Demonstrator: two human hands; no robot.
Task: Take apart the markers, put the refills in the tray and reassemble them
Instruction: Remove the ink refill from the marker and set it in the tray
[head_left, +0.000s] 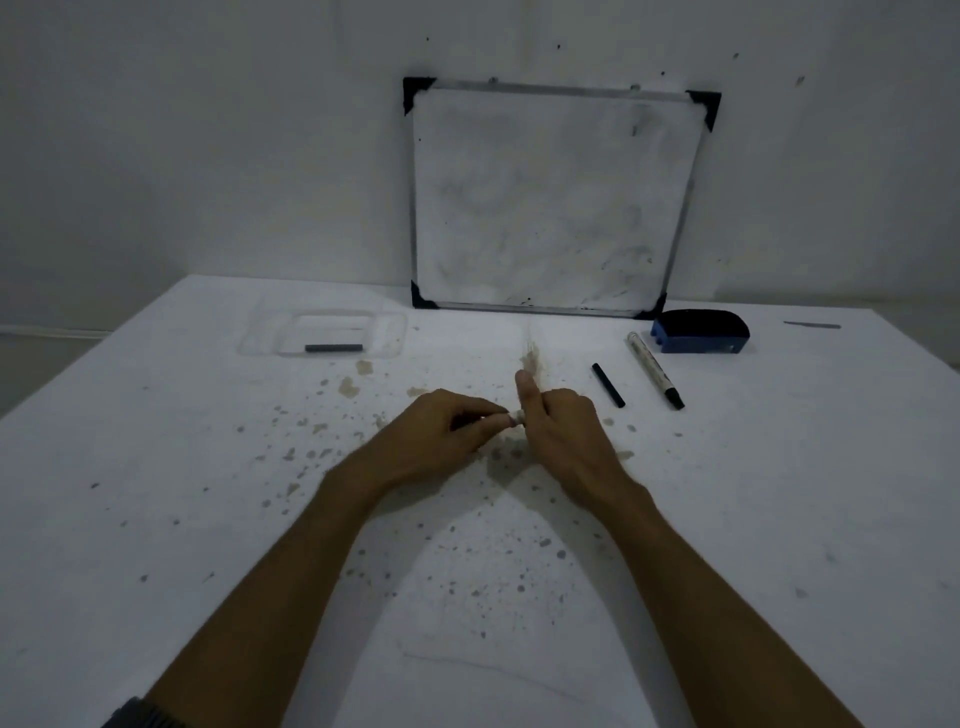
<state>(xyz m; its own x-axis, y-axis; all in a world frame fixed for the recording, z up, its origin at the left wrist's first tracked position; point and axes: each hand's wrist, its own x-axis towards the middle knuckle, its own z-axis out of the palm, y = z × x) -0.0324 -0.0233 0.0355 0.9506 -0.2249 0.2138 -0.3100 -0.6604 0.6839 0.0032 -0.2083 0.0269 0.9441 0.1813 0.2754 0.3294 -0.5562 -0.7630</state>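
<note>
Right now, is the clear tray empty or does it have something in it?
Not empty: one dark refill lies flat inside the clear tray.

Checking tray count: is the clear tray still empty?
No. One dark refill lies inside the clear tray, near its front wall.

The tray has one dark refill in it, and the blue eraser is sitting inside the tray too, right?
Not quite. The head view shows the tray at the far left holding one dark refill, but the blue eraser isn't in it. It sits on the table at the far right, below the whiteboard.
</note>
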